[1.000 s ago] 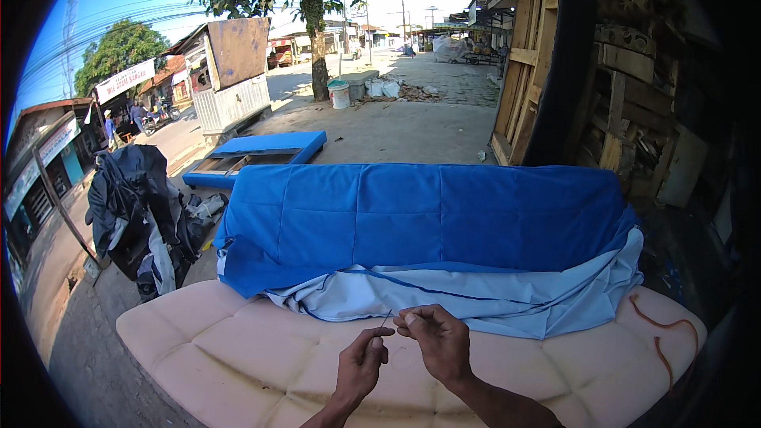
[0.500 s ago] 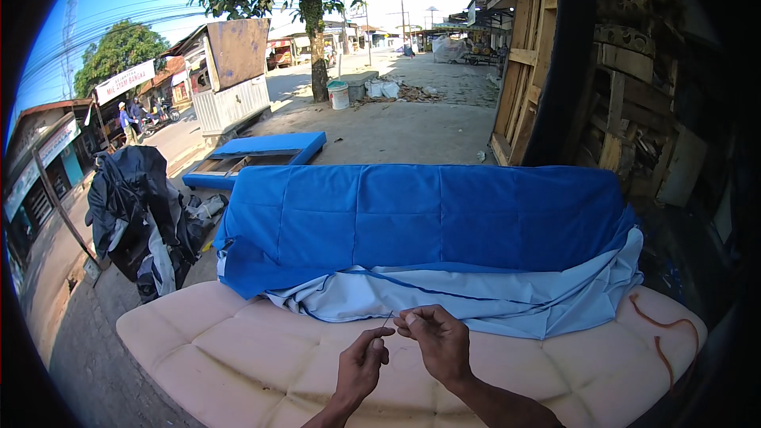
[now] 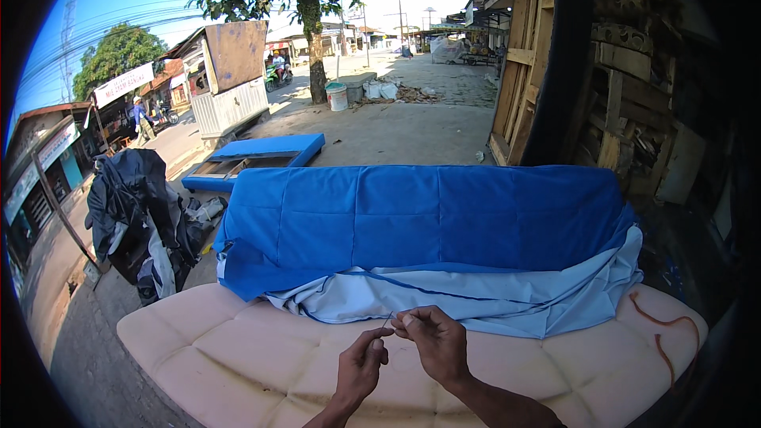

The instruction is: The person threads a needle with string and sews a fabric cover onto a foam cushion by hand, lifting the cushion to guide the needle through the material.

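My left hand (image 3: 361,364) and my right hand (image 3: 436,349) meet over a pale pink tufted foam pad (image 3: 230,349). A thin needle-like piece (image 3: 387,320) shows between their fingertips, with my left fingers closed at its lower end and my right thumb and forefinger pinched beside it; any thread is too fine to make out. Just beyond, blue quilted fabric (image 3: 420,214) covers a long cushion, its pale underside (image 3: 491,301) folded out along the near side. An orange-brown cord (image 3: 663,319) lies at the pad's right.
A blue-padded frame (image 3: 277,147) lies behind the cushion; a dark crumpled heap (image 3: 127,214) sits left. Wooden frames and scrap (image 3: 523,71) stand right. Beyond are a tree (image 3: 315,63), bucket (image 3: 337,97), metal-sided stall (image 3: 230,103), a walking person (image 3: 143,123) and motorbike riders (image 3: 277,71).
My hands have hardly moved. On the street, the walking person has moved rightward, and riders on a motorbike have come into sight left of the tree.
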Demonstrator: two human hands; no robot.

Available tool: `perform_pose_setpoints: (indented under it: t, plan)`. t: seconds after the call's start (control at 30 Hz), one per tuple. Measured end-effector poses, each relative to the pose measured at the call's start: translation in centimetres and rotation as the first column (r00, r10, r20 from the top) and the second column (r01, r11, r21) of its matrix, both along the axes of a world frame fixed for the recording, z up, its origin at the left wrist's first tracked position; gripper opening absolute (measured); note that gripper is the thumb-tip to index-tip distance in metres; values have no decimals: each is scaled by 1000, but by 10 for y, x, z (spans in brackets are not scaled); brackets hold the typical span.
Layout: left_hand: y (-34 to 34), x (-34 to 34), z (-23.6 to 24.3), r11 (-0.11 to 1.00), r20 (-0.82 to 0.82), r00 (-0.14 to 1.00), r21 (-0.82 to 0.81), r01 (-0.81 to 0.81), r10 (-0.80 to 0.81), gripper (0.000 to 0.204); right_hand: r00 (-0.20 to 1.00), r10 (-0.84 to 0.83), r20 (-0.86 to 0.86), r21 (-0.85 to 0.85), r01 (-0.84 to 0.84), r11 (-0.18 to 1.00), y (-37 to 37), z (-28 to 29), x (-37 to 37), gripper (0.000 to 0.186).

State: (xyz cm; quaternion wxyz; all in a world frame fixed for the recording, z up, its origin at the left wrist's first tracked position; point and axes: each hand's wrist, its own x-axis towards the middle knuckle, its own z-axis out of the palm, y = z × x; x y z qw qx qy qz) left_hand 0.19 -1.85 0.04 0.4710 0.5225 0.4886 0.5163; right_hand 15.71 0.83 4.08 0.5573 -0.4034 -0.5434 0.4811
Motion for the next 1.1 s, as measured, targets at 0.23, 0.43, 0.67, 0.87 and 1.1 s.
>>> perform_pose_setpoints:
  t: [0.23, 0.43, 0.67, 0.87, 1.1]
  plan:
    - [1, 0, -3, 999, -20, 1000, 51, 0, 1, 31, 1000, 14, 11, 18, -14, 1000, -1, -1, -2, 21]
    - [1, 2, -4, 998, -86, 996, 46, -32, 36, 26, 1000, -3, 14, 4, 3, 1000, 0, -2, -2, 22]
    - [1, 1, 4, 987, -374, 922, 154, -44, 99, 24, 999, 16, -28, -28, -17, 999, 0, -3, -3, 25]
    - [15, 9, -8, 965, -411, 909, 258, 46, 66, 27, 983, -179, -43, 55, 181, 982, 35, 16, 47, 24]
    - [82, 23, -99, 936, -697, 656, -64, 346, -291, 25, 315, -949, -4, 570, 781, 256, 65, 72, 227, 21]
